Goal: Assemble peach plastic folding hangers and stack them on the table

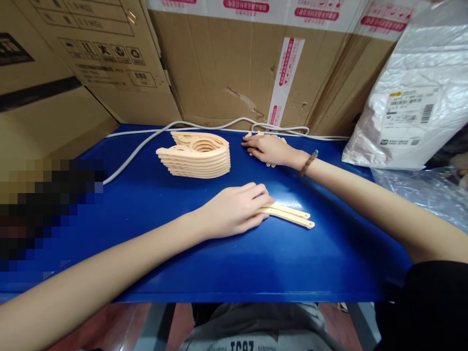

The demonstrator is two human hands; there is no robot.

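My left hand [243, 209] is closed around one end of a pair of slim cream plastic strips [292, 215], which lie side by side with small holes at their free ends. Further back, my right hand [270, 148] rests palm down over some small cream plastic pieces [281, 139], its fingers stretched out and slightly apart. The hand covers most of those pieces. To the left stands a neat stack of cream plastic parts [197, 163], each curved with a round opening, resembling folded hangers. Neither hand touches the stack.
The blue table [226, 273] has its front edge close to me. A white cable [146, 141] runs along the back. Cardboard boxes [226, 63] wall the rear and left. A white plastic parcel [402, 97] and clear plastic wrap [424, 195] are on the right.
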